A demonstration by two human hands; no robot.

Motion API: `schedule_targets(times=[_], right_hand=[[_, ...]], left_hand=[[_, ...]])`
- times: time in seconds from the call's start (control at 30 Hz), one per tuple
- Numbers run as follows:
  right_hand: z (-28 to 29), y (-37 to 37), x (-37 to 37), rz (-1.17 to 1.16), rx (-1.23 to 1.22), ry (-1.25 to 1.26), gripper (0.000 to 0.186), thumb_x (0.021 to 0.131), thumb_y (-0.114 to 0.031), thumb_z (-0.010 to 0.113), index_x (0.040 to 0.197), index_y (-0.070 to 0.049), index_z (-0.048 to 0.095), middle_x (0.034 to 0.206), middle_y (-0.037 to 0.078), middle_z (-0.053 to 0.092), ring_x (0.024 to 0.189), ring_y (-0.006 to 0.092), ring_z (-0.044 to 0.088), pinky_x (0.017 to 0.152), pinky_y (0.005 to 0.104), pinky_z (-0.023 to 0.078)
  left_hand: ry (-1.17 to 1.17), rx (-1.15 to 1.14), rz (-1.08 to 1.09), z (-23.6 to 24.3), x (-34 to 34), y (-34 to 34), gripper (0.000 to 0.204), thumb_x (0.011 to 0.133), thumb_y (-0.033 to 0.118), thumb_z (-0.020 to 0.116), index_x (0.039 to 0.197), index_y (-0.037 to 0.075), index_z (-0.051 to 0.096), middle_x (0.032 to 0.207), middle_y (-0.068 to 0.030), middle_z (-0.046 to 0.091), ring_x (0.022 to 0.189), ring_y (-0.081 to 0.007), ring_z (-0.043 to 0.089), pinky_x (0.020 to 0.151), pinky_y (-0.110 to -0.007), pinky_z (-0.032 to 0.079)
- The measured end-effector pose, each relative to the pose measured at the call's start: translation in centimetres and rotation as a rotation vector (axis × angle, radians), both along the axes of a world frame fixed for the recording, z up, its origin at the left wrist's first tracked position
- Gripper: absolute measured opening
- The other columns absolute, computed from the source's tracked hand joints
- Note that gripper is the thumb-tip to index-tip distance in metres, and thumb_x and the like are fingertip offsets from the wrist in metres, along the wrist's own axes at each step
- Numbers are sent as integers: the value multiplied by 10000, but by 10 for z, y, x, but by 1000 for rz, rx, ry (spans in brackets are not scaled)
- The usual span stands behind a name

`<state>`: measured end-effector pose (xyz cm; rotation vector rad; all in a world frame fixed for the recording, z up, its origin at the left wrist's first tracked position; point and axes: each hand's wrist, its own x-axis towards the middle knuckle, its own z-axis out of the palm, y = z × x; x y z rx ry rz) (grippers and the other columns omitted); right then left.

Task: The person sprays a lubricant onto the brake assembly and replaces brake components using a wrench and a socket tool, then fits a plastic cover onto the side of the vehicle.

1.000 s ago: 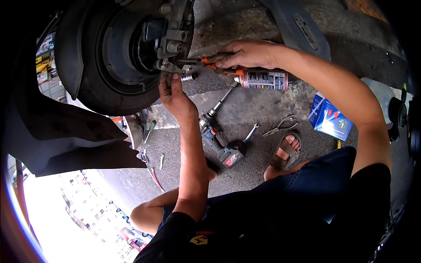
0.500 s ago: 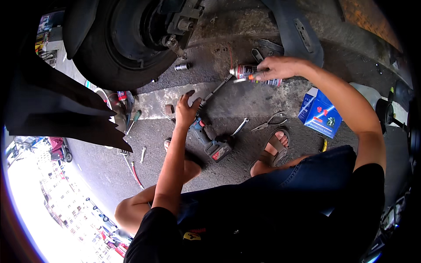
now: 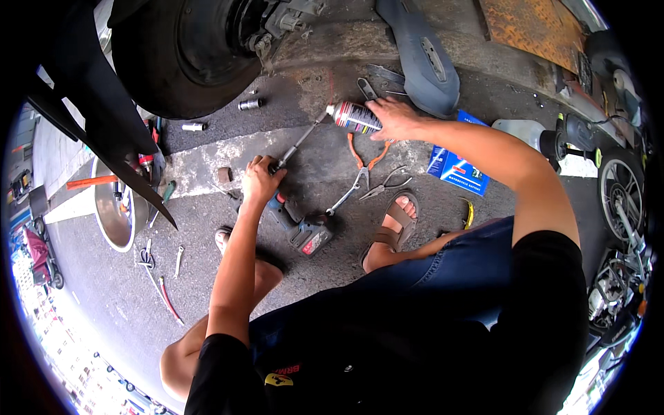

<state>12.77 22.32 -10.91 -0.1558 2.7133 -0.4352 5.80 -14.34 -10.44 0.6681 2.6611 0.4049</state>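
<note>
Shiny metal marks the left side of the pavement [image 3: 111, 277], where we see a bowl [image 3: 140, 214] with several items in it. Just below it lie scissors [image 3: 146, 257], a red hose [image 3: 166, 296] and a small wrench [image 3: 179, 263]. Above, we find a black tyre [image 3: 142, 69]; one socket [image 3: 194, 127] lies beneath it and another socket [image 3: 250, 104] at its right, both beyond the upper edge of the pale strip [image 3: 200, 159].

Next comes our left hand [image 3: 260, 180], its fingers bent close together over the front end of a cordless driver [image 3: 304, 232]; we cannot tell whether they clamp it. The driver's body lies below the strip's lower edge, while its long extension [image 3: 299, 144] slants up across the strip and ends just beside the cap of a spray can [image 3: 353, 117]. That can lies on its side by the strip's upper edge. Below it, orange-handled pliers [image 3: 364, 166] lie near needle-nose pliers [image 3: 384, 187].

Our right hand [image 3: 395, 119] is at the can's base, thumb and fingers apart on either side of it; we cannot tell how tightly they press. Farther right are a grey panel [image 3: 422, 62] and, near the strip's right end, a blue box [image 3: 462, 173].
</note>
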Motion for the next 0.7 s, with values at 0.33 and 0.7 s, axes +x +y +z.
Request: schedule_targets(times=[0.33, 0.7], right_hand=[[28, 37, -24, 214, 194, -86, 472, 824, -354, 649, 1192, -75, 552, 1157, 130, 541, 1045, 317, 576, 854, 438, 483], [83, 207, -6, -365, 602, 57, 220, 829, -169, 581, 1007, -73, 668, 1155, 148, 583, 1052, 335, 598, 835, 434, 515]], left_hand=[[-291, -171, 6, 7, 26, -50, 474, 762, 433, 684, 1005, 27, 657, 909, -224, 671, 890, -408, 640, 805, -465, 499], [-424, 371, 166, 5, -11, -29, 315, 850, 232, 659, 1034, -23, 637, 892, -162, 698, 847, -218, 676, 771, -321, 503]])
